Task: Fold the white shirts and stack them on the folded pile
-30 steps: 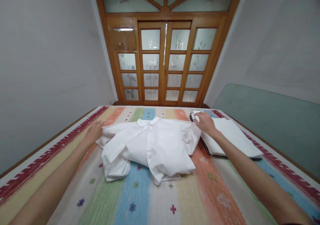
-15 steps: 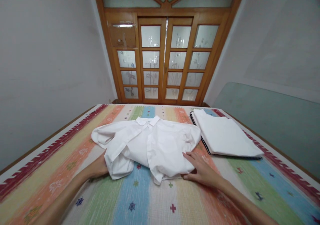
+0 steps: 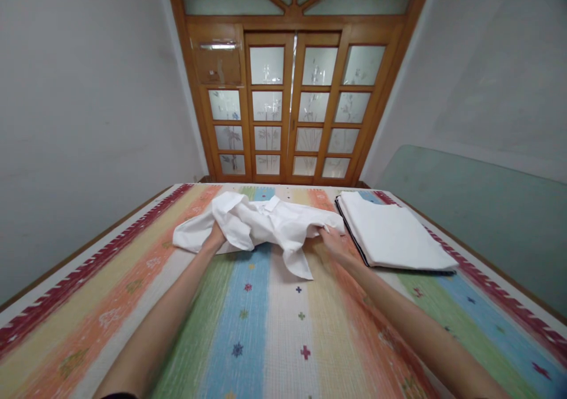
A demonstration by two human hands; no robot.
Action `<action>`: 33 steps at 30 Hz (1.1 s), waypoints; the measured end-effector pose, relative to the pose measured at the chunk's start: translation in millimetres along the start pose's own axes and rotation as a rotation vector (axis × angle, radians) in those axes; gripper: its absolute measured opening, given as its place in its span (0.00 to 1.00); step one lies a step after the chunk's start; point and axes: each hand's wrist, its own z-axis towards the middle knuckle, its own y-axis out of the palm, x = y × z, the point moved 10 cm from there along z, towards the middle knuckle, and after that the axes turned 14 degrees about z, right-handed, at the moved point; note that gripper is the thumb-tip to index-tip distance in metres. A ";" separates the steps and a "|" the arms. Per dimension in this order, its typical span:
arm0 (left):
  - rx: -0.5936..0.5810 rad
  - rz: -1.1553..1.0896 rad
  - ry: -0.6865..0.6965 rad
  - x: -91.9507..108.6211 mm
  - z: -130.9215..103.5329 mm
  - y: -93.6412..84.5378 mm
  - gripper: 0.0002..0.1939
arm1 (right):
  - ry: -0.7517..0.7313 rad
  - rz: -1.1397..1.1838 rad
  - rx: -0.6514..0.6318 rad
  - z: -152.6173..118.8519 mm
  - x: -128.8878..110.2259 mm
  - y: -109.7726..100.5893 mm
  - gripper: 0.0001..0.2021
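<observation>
We note the white shirt bunched at mid-frame on the striped cloth, long axis running left to right, collar towards the top of the frame. Right hand: fingers closed on the shirt's right part. Left hand: inside the fabric at centre-left; fingers hidden, so we cannot tell its grip. Folded stack lies right of centre. Mark on the brown panel, upper left: possibly a label, too small to read.

White shirt now in a bunch
</observation>
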 end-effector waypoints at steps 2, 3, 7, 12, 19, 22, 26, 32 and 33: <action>0.110 -0.179 -0.027 6.4 15.2 -18.5 0.21 | 0.054 0.116 0.079 11.5 -1.6 -8.4 0.14; 0.149 -0.251 -0.036 9.5 22.3 -28.2 0.22 | 0.076 0.166 0.099 16.5 -3.8 -12.0 0.14; 0.207 -0.460 -0.031 28.4 45.2 -67.6 0.26 | 0.085 0.485 0.183 35.0 -24.7 -34.5 0.10; 0.217 -0.749 0.135 62.1 32.1 -101.3 0.23 | -0.018 0.621 0.279 42.4 -49.1 -62.4 0.15; -0.352 -0.317 0.060 62.6 -70.6 -53.2 0.32 | 0.114 0.455 0.204 3.6 -22.4 -67.5 0.21; -0.686 -0.057 -0.014 47.4 -129.0 -33.9 0.32 | 0.134 0.285 0.067 -15.7 -22.9 -77.7 0.24; -1.156 0.067 -0.082 33.8 -197.9 -16.6 0.34 | 0.328 0.008 -0.388 -49.3 -16.0 -60.7 0.26; -0.627 0.353 0.117 16.4 -128.4 -25.1 0.20 | 0.379 -0.325 -0.882 -81.0 -9.7 -32.5 0.21; -0.427 0.425 0.134 11.7 -107.3 -33.4 0.18 | 0.306 -0.352 -0.849 -70.5 -13.0 -31.8 0.20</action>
